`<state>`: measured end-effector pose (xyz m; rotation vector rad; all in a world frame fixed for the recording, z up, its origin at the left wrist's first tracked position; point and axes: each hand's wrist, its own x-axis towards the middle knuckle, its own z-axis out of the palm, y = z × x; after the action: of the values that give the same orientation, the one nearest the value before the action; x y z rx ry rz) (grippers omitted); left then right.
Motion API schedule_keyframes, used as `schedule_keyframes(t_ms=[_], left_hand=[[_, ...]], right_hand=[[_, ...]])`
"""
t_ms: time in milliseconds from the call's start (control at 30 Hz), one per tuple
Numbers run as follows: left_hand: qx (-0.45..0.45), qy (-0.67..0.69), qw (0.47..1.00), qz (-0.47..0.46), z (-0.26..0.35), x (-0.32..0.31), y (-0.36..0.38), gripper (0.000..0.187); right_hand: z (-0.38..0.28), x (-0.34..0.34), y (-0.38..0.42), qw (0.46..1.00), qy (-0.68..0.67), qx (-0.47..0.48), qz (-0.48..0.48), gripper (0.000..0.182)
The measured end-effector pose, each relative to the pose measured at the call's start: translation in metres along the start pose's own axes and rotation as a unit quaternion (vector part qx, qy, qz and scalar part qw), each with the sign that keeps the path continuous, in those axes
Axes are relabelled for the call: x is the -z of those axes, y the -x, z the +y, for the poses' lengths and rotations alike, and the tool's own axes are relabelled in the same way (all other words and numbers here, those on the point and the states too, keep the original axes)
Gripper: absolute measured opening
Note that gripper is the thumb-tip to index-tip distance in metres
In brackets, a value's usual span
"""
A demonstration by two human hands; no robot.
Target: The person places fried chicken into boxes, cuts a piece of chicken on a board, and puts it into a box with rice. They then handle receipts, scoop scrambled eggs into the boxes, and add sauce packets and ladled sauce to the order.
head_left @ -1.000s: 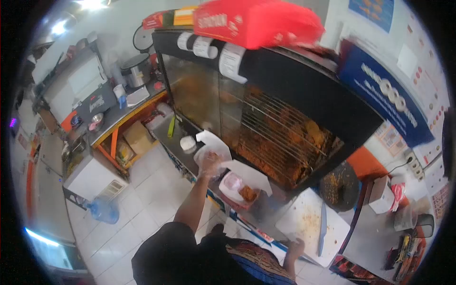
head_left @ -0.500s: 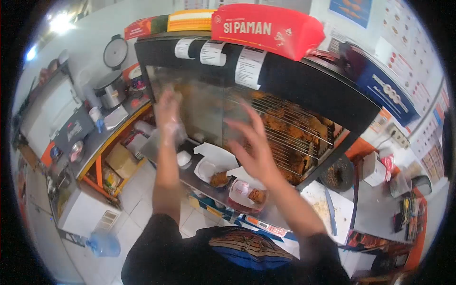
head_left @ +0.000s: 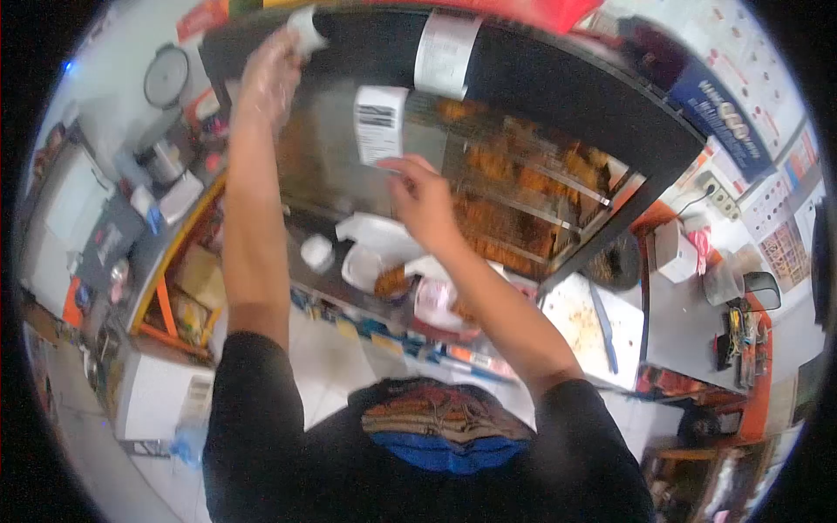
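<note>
My right hand [head_left: 423,202] pinches the lower edge of a printed paper receipt [head_left: 378,122], which stands upright before the glass of a black food warmer [head_left: 558,74]. Higher up on the left, my left hand [head_left: 272,77], in a clear plastic glove, has its slightly blurred fingers closed at another white receipt [head_left: 307,33] by the warmer's top edge. A third receipt [head_left: 447,54] hangs from the warmer's front. Below my hands, an open white box [head_left: 370,235] holds a piece of fried chicken [head_left: 394,279]. Beside it, a second open box [head_left: 432,301] is partly behind my right forearm.
Fried pieces [head_left: 514,174] lie on racks inside the warmer. A knife [head_left: 604,331] rests on a white cutting board [head_left: 567,318] at the right. Left of the boxes sits a small white container [head_left: 317,253]. A side counter with a pot [head_left: 161,161] runs along the left.
Both hands have risen to the receipts. The middle receipt has come down from the warmer's front into my right hand. My left hand has reached the leftmost receipt. The view has shifted.
</note>
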<state>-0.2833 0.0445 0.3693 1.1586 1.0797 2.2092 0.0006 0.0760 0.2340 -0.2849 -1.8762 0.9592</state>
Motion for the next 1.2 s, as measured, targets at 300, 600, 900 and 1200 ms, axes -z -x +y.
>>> schedule_keyframes(t_ms=[300, 600, 900, 1200], left_hand=[[0.074, 0.059, 0.996, -0.006, 0.023, -0.040, 0.038, 0.026], [0.069, -0.107, 0.992, 0.013, -0.039, -0.007, 0.119, 0.028], [0.286, -0.610, 0.661, -0.331, -0.270, 0.049, 0.267, 0.044], [0.245, -0.556, 0.794, -0.026, -0.307, 0.139, 0.296, 0.049]], right_hand=[[0.150, 0.072, 0.257, 0.923, 0.354, -0.112, -0.105, 0.017], [0.168, 0.074, 0.290, 0.920, 0.230, -0.317, -0.017, 0.019], [0.179, 0.079, 0.316, 0.922, 0.213, -0.319, 0.048, 0.027], [0.146, 0.087, 0.294, 0.843, 0.310, -0.402, 0.177, 0.039]])
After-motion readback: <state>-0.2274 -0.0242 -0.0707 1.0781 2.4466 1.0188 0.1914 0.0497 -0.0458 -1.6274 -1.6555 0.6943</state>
